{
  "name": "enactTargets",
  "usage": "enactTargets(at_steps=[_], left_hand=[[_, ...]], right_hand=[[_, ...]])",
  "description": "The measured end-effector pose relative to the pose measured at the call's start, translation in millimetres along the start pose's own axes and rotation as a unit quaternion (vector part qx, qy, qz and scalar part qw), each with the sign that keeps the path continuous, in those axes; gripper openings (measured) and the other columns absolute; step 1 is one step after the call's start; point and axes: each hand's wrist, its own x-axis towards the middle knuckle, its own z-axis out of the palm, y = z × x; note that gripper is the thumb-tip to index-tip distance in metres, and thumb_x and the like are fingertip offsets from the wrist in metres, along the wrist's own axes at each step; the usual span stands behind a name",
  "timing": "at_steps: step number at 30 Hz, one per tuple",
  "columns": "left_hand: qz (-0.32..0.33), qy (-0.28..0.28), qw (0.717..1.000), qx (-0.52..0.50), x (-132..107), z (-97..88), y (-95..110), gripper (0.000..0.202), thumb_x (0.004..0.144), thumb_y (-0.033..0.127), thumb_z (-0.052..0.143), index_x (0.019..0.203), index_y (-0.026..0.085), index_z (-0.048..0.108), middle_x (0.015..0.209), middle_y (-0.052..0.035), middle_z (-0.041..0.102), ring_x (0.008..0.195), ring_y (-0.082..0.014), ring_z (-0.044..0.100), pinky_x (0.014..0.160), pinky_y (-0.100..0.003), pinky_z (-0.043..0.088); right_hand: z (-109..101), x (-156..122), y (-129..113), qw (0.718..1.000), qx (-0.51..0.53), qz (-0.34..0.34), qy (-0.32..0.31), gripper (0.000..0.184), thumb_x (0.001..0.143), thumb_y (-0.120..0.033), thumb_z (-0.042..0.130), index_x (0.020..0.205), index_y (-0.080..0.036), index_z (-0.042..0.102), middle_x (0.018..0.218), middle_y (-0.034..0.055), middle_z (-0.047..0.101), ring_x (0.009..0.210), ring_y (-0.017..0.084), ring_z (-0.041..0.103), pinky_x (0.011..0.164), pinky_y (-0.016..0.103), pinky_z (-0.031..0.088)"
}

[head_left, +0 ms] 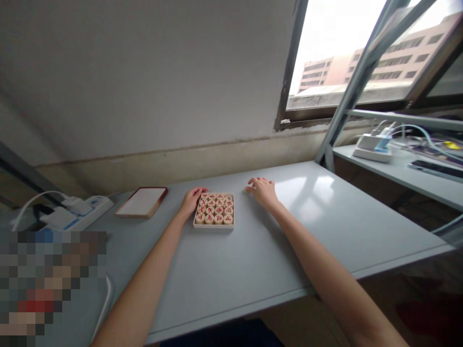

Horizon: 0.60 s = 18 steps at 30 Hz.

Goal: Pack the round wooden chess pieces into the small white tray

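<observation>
Left hand (189, 202) at box (214, 226), right hand (265, 191) palm-down

Obstacle, at the left fingers (203, 189): shallow box (213, 227) holding round pieces (219, 210), barring the way rightward at low height. Obstacle, at the right fingertips: small pale item (248, 192), partly hidden. Passage, between both sets of fingers: open strip of worktop (235, 270), right of the box. Passage, right of the right fingers (261, 180): broad open worktop, ending toward a metal post (331, 140). Barrier, beyond all fingers: wall (181, 164). Obstacles, left of the left fingers: white-topped case (141, 202), open gap between; farther out, power strip (93, 208) with plugs.
</observation>
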Motion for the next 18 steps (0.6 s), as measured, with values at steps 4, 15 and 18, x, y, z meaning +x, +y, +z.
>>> enactTargets(at_steps=[4, 15, 18], left_hand=[[0.012, -0.009, 1.0, 0.005, -2, -1.0, 3, 0.03, 0.068, 0.037, 0.051, 0.08, 0.013, 0.064, 0.087, -0.0076, 0.066, 0.083, -0.0186, 0.058, 0.078, -0.029, 0.043], [0.022, -0.007, 1.0, 0.018, -1, -1.8, 0, 0.028, 0.068, 0.04, 0.052, 0.077, 0.017, 0.066, 0.086, -0.006, 0.067, 0.084, -0.0205, 0.059, 0.08, -0.032, 0.044], [0.032, -0.006, 0.999, 0.017, 1, -2.9, -3, 0.028, 0.067, 0.04, 0.052, 0.076, 0.017, 0.066, 0.086, -0.006, 0.067, 0.085, -0.0211, 0.059, 0.081, -0.033, 0.043]], right_hand=[[-11, -2, -8, 0.997, 0.021, -0.072, 0.03, 0.023, 0.081, -0.034, 0.053, 0.1, -0.023, 0.059, 0.101, 0.0081, 0.059, 0.098, 0.024, 0.047, 0.077, 0.035, 0.031], [-2, -12, -33, 0.954, 0.14, -0.235, -0.121, 0.016, 0.072, -0.033, 0.065, 0.085, -0.025, 0.064, 0.095, 0.0024, 0.06, 0.093, 0.018, 0.05, 0.079, 0.032, 0.032], [2, -6, -29, 0.954, 0.182, -0.202, -0.129, 0.019, 0.067, -0.033, 0.068, 0.083, -0.022, 0.064, 0.086, 0.0016, 0.062, 0.081, 0.015, 0.054, 0.074, 0.027, 0.037]])
